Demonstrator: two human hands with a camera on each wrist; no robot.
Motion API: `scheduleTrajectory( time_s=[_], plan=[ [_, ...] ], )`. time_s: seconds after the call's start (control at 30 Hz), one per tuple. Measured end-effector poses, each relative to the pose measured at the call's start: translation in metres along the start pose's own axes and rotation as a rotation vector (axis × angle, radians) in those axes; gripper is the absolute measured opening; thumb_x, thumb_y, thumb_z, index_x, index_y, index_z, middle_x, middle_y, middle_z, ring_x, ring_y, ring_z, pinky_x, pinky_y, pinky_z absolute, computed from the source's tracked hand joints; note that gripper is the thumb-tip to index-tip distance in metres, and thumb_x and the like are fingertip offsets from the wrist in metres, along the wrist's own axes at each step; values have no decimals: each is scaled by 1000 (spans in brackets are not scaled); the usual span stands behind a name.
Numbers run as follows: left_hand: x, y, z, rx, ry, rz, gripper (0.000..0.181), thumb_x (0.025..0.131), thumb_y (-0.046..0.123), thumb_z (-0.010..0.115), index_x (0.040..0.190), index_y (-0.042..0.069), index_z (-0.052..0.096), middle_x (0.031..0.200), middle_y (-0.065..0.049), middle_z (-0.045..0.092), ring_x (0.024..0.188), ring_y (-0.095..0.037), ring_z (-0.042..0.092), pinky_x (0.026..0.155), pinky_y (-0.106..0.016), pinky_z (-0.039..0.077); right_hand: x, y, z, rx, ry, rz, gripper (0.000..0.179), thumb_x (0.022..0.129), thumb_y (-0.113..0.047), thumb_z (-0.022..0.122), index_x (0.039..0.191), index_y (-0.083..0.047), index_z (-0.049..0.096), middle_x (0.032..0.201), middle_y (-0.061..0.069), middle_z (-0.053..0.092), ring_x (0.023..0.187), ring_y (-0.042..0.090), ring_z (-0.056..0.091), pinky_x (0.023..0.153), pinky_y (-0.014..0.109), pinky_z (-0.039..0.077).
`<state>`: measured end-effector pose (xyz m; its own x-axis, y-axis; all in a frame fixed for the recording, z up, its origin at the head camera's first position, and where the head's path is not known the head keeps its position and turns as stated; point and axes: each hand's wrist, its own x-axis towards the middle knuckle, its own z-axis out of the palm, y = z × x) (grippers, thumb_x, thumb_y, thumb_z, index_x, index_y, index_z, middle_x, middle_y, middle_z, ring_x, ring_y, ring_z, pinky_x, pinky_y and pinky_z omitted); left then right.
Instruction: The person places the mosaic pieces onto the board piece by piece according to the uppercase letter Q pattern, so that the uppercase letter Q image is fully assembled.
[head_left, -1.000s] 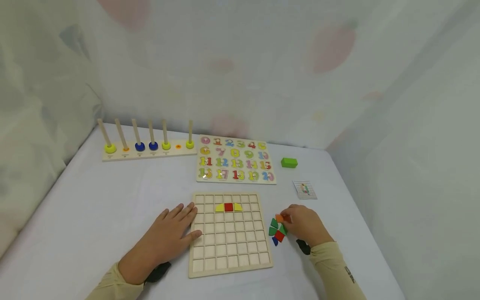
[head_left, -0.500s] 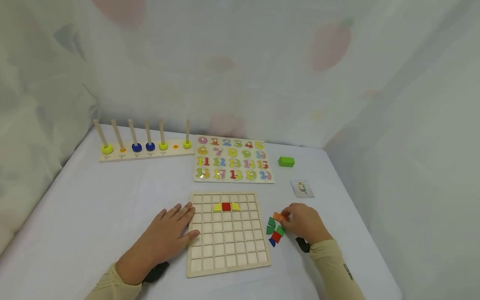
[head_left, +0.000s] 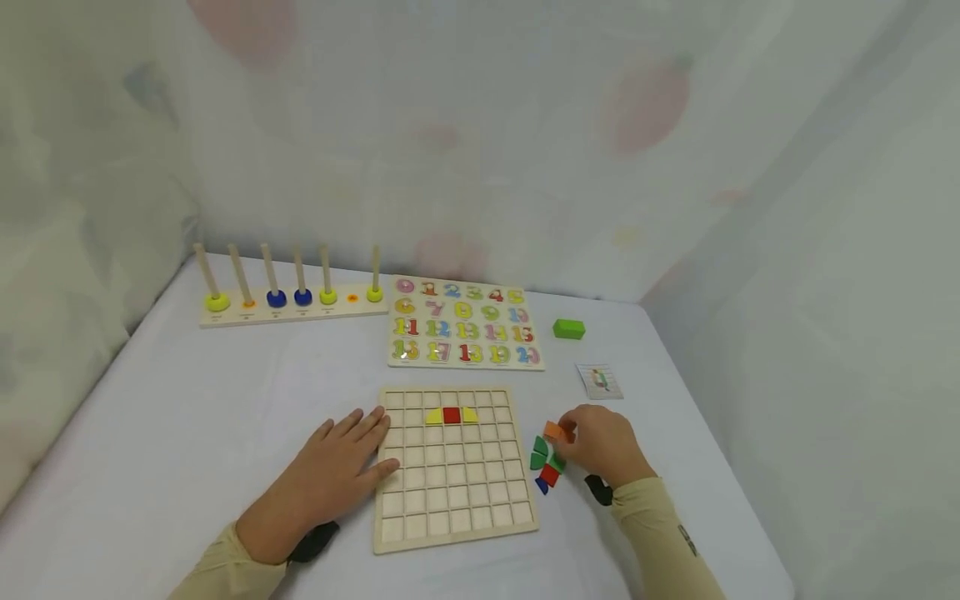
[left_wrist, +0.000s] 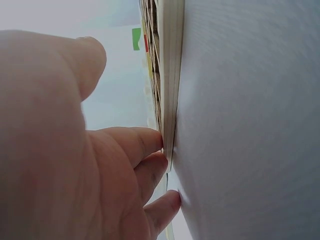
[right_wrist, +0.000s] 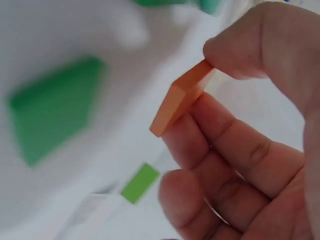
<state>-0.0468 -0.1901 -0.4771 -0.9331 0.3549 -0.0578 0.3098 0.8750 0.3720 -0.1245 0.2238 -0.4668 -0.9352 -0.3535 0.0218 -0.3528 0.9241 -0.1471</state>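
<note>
My right hand (head_left: pixel 603 442) pinches an orange tile (right_wrist: pixel 182 100) between thumb and fingertips, just right of the wooden grid board (head_left: pixel 459 477). The tile is held at a tilt, and fingers cover part of it. Close below lie green tiles (head_left: pixel 539 453), a red square tile (head_left: pixel 550 476) and a blue tile (head_left: pixel 542 486). On the board, a red square (head_left: pixel 452 415) sits between two yellow tiles with curved edges. With fingers extended, my left hand (head_left: pixel 330 471) rests at the board's left side, its fingertips touching the edge (left_wrist: pixel 170 90).
Behind the board lies a number puzzle (head_left: pixel 465 323), with a peg stacker (head_left: pixel 300 310) to its left. A green block (head_left: pixel 569 329) and a small pattern card (head_left: pixel 600 381) lie at the right. White cloth walls enclose the table's back and sides.
The orange tile has shifted and turned slightly in my right hand's fingers. My left hand stays at the board's edge. The head view has moved a little.
</note>
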Motion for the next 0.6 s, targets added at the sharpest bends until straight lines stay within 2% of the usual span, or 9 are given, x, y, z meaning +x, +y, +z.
scheduleTrajectory(
  time_s=[0.1, 0.2, 0.37, 0.5, 0.6],
  plan=[
    [-2, 0, -1, -3, 1, 0, 78, 109, 60, 51, 161, 2, 46, 169, -16, 39, 153, -46, 34, 118, -73, 25, 2, -14, -10, 16, 50, -58, 14, 81, -24, 89, 91, -17, 81, 82, -12, 67, 70, 8, 55, 59, 24, 49],
    [-4, -1, -3, -4, -5, -13, 76, 109, 57, 54, 162, 2, 46, 169, -16, 38, 153, -46, 34, 118, -73, 25, 9, -39, -17, 35, 90, -189, 13, 80, -21, 87, 91, -18, 80, 84, -13, 68, 73, 7, 56, 60, 24, 49],
    [-7, -3, -4, -8, -8, -25, 74, 109, 54, 56, 161, 2, 47, 168, -15, 39, 153, -45, 35, 118, -73, 26, 19, -86, -16, 59, 127, -391, 11, 80, -19, 84, 90, -17, 80, 83, -11, 70, 75, 8, 59, 63, 25, 50],
    [-5, -2, -1, -10, 1, -7, 74, 109, 56, 55, 161, 3, 48, 168, -14, 41, 153, -44, 36, 118, -72, 26, 24, -107, -7, 59, 121, -454, 12, 80, -20, 84, 91, -17, 82, 84, -10, 71, 76, 8, 62, 63, 23, 51],
    [-3, 0, -2, 10, 12, 10, 75, 109, 57, 53, 160, 3, 48, 168, -13, 41, 153, -43, 37, 118, -71, 27, 30, -118, -3, 39, 85, -458, 14, 83, -25, 85, 94, -16, 83, 84, -10, 71, 75, 7, 61, 62, 22, 51]
  ],
)
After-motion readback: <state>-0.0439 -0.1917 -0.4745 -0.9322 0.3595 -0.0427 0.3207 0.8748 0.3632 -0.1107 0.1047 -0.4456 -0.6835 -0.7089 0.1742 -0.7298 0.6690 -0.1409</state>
